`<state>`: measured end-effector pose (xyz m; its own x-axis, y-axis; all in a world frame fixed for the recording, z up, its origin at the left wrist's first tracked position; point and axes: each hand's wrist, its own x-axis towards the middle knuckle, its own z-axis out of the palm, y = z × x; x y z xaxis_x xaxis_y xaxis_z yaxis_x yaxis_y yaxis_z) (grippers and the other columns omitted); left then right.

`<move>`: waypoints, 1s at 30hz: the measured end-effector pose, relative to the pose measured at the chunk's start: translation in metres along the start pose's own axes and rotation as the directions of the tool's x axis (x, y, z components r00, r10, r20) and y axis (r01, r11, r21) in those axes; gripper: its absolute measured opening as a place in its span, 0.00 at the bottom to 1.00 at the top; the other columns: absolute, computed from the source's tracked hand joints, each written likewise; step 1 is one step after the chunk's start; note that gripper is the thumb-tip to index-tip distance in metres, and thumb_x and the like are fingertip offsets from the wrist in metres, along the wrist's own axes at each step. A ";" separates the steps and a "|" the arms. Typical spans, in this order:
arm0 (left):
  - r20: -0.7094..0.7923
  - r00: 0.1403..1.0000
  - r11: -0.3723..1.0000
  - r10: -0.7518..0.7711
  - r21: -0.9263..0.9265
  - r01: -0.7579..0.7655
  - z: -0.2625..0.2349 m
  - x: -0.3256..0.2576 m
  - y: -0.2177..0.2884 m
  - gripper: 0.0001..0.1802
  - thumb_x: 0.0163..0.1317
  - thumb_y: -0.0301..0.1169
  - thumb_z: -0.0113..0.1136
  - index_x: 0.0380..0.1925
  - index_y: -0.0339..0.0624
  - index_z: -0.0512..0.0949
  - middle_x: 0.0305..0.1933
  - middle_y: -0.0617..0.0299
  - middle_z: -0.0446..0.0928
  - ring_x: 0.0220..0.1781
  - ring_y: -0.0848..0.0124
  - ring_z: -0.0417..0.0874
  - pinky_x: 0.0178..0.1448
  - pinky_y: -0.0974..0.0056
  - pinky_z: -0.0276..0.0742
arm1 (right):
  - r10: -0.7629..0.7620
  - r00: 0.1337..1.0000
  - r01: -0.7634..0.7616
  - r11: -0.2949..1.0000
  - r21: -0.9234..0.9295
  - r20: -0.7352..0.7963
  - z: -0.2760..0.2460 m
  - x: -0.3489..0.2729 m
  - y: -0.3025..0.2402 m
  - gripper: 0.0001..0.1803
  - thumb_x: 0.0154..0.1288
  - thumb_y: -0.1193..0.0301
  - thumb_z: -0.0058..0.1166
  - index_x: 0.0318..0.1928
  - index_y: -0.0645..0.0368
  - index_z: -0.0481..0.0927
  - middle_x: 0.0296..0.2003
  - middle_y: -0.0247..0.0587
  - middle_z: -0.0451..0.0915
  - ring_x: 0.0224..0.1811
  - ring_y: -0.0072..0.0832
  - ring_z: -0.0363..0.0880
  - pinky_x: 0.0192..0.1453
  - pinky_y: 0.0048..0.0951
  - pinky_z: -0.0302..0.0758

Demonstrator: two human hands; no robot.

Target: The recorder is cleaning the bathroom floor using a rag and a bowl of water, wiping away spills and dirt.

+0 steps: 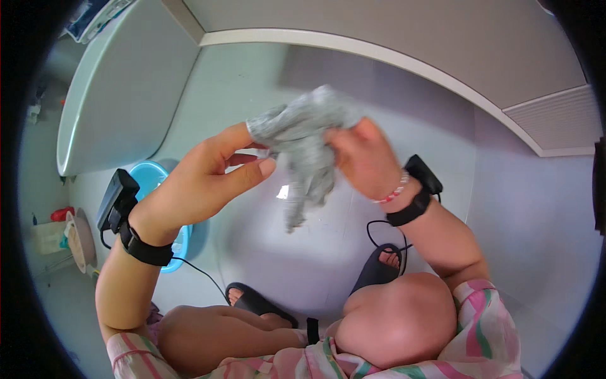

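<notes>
A crumpled light-grey cloth (pixel 306 139) hangs in the air between my two hands, its lower end dangling and slightly blurred. My left hand (pixel 218 174) has its index finger at the cloth's left edge, with the fingertips hidden by the fabric; the thumb stands apart from it. At the cloth's right side, my right hand (pixel 366 155) grips a fold with bent fingers, smeared a little by motion. Each wrist wears a black strap with a small dark device, and a red-and-white bead bracelet (pixel 396 188) circles the right one.
Behind my left wrist, a light-blue basin (pixel 150 174) stands on the pale floor (pixel 252 252). A white tub-like panel (pixel 126 88) rises at the left, and a beige cabinet or door (pixel 391 31) at the far side. My feet wear black slippers (pixel 255 300). Thin black cables trail from both wrist devices.
</notes>
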<state>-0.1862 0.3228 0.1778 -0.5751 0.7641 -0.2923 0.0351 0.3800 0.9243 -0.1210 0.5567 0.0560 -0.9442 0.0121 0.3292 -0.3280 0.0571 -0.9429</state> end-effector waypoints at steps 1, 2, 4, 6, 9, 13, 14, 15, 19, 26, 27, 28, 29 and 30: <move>0.016 0.999 0.999 -0.044 -0.024 0.044 0.001 0.005 -0.003 0.26 0.72 0.30 0.57 0.68 0.38 0.69 0.64 0.59 0.76 0.63 0.70 0.75 0.68 0.62 0.69 | 0.226 0.974 -0.225 0.971 0.083 0.005 -0.023 -0.002 -0.006 0.12 0.73 0.71 0.48 0.53 0.60 0.76 0.39 0.27 0.78 0.38 0.16 0.75 0.42 0.23 0.75; 0.024 0.999 0.998 -0.045 -0.043 0.046 0.002 0.011 -0.008 0.26 0.72 0.30 0.57 0.68 0.38 0.69 0.64 0.59 0.76 0.63 0.70 0.75 0.68 0.62 0.69 | 0.442 0.897 -0.440 0.884 0.155 0.023 -0.052 -0.006 -0.013 0.11 0.72 0.73 0.49 0.51 0.60 0.77 0.37 0.26 0.78 0.36 0.15 0.74 0.41 0.23 0.74; 0.088 0.993 0.992 0.084 0.083 -0.091 0.007 0.025 -0.020 0.24 0.71 0.33 0.59 0.65 0.38 0.74 0.61 0.54 0.78 0.61 0.66 0.78 0.66 0.61 0.72 | 0.471 0.847 -0.319 0.821 0.474 -0.246 -0.091 -0.016 -0.009 0.10 0.68 0.77 0.48 0.47 0.57 0.79 0.36 0.25 0.78 0.37 0.17 0.75 0.43 0.24 0.73; 0.115 0.993 0.957 0.001 0.289 -0.034 0.009 0.043 -0.027 0.23 0.70 0.34 0.60 0.62 0.38 0.76 0.60 0.51 0.79 0.60 0.61 0.80 0.65 0.60 0.73 | 0.481 0.812 -0.360 0.858 0.367 -0.329 -0.142 -0.026 -0.013 0.12 0.67 0.78 0.48 0.50 0.59 0.77 0.38 0.28 0.78 0.39 0.20 0.76 0.46 0.26 0.75; 0.131 0.991 0.799 -0.010 0.598 -0.071 0.008 0.065 -0.076 0.22 0.69 0.40 0.60 0.56 0.37 0.80 0.58 0.46 0.80 0.57 0.50 0.82 0.65 0.57 0.75 | 0.516 0.816 -0.486 0.856 0.176 -0.261 -0.260 -0.050 0.016 0.18 0.70 0.73 0.47 0.57 0.66 0.76 0.49 0.39 0.82 0.54 0.31 0.80 0.58 0.33 0.77; -0.024 0.885 0.412 -0.466 0.879 0.240 0.012 0.095 -0.148 0.32 0.65 0.51 0.62 0.61 0.40 0.76 0.60 0.46 0.79 0.58 0.49 0.82 0.72 0.41 0.64 | 0.741 0.185 -0.978 0.076 -0.194 -0.645 -0.349 -0.091 0.109 0.45 0.65 0.47 0.61 0.71 0.64 0.62 0.69 0.51 0.67 0.69 0.43 0.69 0.70 0.45 0.68; -0.091 0.818 0.229 -0.568 0.937 0.264 0.015 0.104 -0.164 0.39 0.63 0.56 0.63 0.64 0.39 0.73 0.61 0.45 0.78 0.59 0.50 0.82 0.74 0.34 0.59 | 0.734 0.193 -0.975 0.067 -0.213 -0.651 -0.360 -0.103 0.138 0.45 0.65 0.47 0.61 0.71 0.64 0.62 0.69 0.51 0.67 0.69 0.43 0.69 0.70 0.45 0.68; -0.080 0.832 0.262 -0.549 0.929 0.262 0.023 0.114 -0.181 0.39 0.63 0.56 0.63 0.64 0.39 0.73 0.61 0.45 0.78 0.59 0.50 0.82 0.74 0.34 0.59 | 0.557 0.376 -0.924 0.171 -0.341 -0.740 -0.382 -0.124 0.169 0.52 0.61 0.39 0.59 0.75 0.59 0.55 0.73 0.53 0.58 0.74 0.49 0.59 0.73 0.53 0.60; -0.356 0.865 -0.020 -0.353 0.928 0.373 0.028 0.104 -0.229 0.61 0.48 0.69 0.68 0.68 0.30 0.63 0.66 0.43 0.71 0.61 0.51 0.81 0.72 0.22 0.48 | 0.428 0.255 -0.933 -0.129 -0.337 -0.867 -0.260 -0.092 0.234 0.61 0.59 0.25 0.44 0.80 0.50 0.43 0.78 0.64 0.39 0.81 0.63 0.34 0.75 0.71 0.44; -0.448 0.809 0.120 -0.380 0.843 0.524 0.056 0.125 -0.233 0.64 0.45 0.69 0.70 0.71 0.31 0.60 0.70 0.39 0.66 0.68 0.50 0.75 0.73 0.23 0.47 | 0.276 0.483 -0.781 -0.294 -0.552 -0.831 -0.429 0.008 0.311 0.56 0.64 0.27 0.34 0.80 0.52 0.43 0.79 0.58 0.37 0.81 0.61 0.36 0.80 0.61 0.44; -0.452 0.839 0.224 -0.305 0.822 0.524 0.060 0.132 -0.232 0.64 0.45 0.69 0.70 0.71 0.31 0.60 0.71 0.38 0.65 0.70 0.50 0.74 0.74 0.24 0.47 | 0.226 0.592 -0.645 -0.443 -0.623 -0.773 -0.529 0.060 0.289 0.54 0.66 0.28 0.33 0.80 0.50 0.43 0.79 0.57 0.39 0.81 0.59 0.40 0.80 0.59 0.45; -0.454 0.809 0.167 -0.375 0.825 0.540 0.058 0.122 -0.238 0.64 0.45 0.69 0.70 0.71 0.31 0.60 0.71 0.38 0.65 0.70 0.50 0.74 0.74 0.24 0.47 | 0.325 0.551 -0.676 -0.366 -0.639 -0.769 -0.465 0.068 0.332 0.52 0.68 0.31 0.34 0.80 0.51 0.44 0.79 0.55 0.43 0.80 0.55 0.44 0.80 0.57 0.48; -0.441 0.795 0.130 -0.417 0.837 0.532 0.054 0.108 -0.242 0.64 0.45 0.69 0.70 0.71 0.32 0.60 0.72 0.37 0.63 0.70 0.50 0.74 0.74 0.25 0.47 | 0.410 0.512 -0.709 -0.294 -0.641 -0.755 -0.395 0.086 0.354 0.49 0.70 0.34 0.35 0.80 0.52 0.45 0.79 0.54 0.46 0.80 0.52 0.48 0.80 0.54 0.50; -0.433 0.785 0.103 -0.444 0.845 0.525 0.047 0.096 -0.241 0.64 0.46 0.69 0.69 0.71 0.32 0.60 0.73 0.37 0.62 0.70 0.49 0.73 0.75 0.26 0.47 | 0.475 0.480 -0.745 -0.223 -0.628 -0.738 -0.325 0.116 0.350 0.47 0.72 0.37 0.36 0.79 0.53 0.47 0.78 0.52 0.49 0.79 0.49 0.52 0.80 0.52 0.52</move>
<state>-0.2121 0.3291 -0.0849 -0.8205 0.2052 -0.5335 0.3927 0.8806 -0.2651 -0.3355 0.9021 -0.2201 -0.5864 0.7695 -0.2530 0.7959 0.6054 -0.0036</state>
